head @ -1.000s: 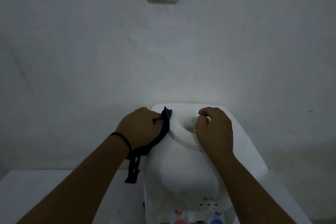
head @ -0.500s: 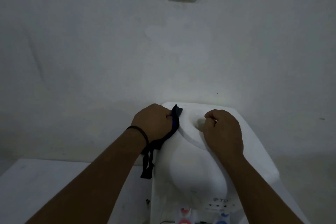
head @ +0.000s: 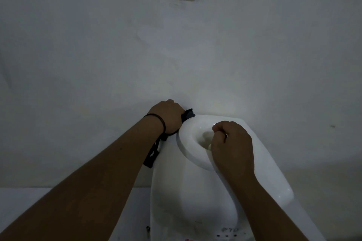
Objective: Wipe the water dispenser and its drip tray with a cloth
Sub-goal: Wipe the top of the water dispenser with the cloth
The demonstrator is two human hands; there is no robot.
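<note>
From the head view, the left hand grips one dark cloth against the back-left rim of the one water dispenser; the right hand rests curled, empty, on its collar. Top-wiping seems under way (drip tray unseen); next, likely sweep rightward.

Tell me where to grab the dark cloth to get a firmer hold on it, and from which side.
Grip the bunched part of the cloth peeking out past the left hand at the rear left of the dispenser top. Probably best from above, fingers closing around the wad: it is thick there. The tail dangling below the wrist is thin and loose, and would likely slip.
</note>
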